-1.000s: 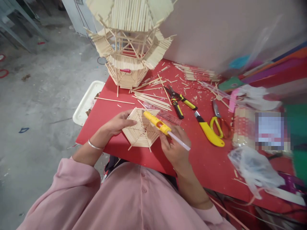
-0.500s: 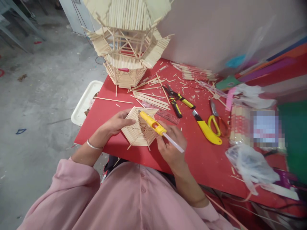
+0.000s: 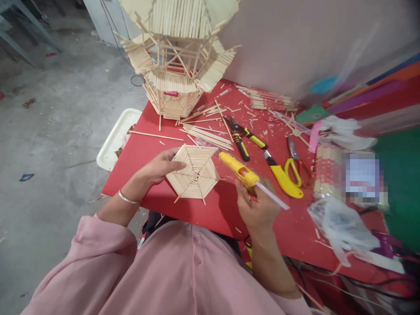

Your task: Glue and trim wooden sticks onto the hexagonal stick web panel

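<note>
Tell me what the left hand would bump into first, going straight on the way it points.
Past the hexagonal stick panel it holds, the left hand would probably meet the yellow glue gun first, though depth is unclear.

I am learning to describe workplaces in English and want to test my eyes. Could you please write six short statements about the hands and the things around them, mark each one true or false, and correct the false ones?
1. The left hand holds a hexagonal stick panel. True.
2. The right hand holds a yellow glue gun. True.
3. Nothing sticks out of the back of the glue gun. False: a whitish glue stick does.
4. The scissors lie on the red table. True.
5. The scissors are left of the panel. False: they are to its right.
6. Only the right wrist wears jewelry. False: the bracelet is on the left wrist.
</note>
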### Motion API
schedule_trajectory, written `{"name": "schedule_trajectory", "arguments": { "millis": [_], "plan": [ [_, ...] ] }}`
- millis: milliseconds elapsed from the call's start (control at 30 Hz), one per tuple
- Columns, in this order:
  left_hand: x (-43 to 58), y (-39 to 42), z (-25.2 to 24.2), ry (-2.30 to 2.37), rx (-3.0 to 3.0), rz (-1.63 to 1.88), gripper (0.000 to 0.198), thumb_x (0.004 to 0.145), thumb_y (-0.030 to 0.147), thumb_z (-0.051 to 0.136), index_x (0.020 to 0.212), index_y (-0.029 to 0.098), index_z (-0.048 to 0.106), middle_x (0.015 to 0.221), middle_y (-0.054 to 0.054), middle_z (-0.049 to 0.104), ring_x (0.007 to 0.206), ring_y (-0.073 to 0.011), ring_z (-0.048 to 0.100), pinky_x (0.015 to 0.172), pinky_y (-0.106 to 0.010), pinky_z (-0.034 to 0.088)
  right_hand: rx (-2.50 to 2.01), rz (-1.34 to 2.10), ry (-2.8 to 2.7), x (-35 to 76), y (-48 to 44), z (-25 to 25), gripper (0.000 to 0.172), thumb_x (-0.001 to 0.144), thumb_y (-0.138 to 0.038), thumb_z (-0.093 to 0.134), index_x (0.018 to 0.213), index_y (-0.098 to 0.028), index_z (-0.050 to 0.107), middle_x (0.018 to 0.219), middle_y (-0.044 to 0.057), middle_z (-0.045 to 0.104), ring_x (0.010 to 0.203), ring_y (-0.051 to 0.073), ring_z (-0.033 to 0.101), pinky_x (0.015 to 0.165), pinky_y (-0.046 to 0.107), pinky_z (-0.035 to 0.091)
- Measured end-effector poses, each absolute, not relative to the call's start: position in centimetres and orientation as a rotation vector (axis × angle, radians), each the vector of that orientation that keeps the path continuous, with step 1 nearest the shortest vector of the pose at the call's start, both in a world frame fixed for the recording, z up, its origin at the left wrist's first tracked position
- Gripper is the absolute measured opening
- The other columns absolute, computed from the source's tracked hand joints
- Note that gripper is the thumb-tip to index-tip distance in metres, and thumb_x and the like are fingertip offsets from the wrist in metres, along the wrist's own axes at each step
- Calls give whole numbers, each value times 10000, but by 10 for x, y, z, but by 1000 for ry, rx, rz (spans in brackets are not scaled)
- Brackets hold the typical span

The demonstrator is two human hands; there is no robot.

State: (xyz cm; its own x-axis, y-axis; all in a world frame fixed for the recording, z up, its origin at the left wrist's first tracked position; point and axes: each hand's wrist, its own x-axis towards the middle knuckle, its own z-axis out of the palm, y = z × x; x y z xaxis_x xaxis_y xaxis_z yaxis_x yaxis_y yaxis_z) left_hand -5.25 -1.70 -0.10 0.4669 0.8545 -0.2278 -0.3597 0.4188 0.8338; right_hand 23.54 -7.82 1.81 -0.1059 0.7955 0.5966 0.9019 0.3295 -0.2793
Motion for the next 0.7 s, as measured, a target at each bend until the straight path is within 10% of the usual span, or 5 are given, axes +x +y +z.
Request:
{"name": "schedule_trajectory", "arguments": {
  "millis": [700],
  "plan": [
    [-54,-16,-2,716,812,842,489,766,217,851,1238,132,754,1129,-139,813,976,-270,787,884,-363,608,-1665,160,-1687,242,-75,25,399,950,-524,639,687,-228,591,621,-9,569,568,144,481,584,292,401]
  ]
}}
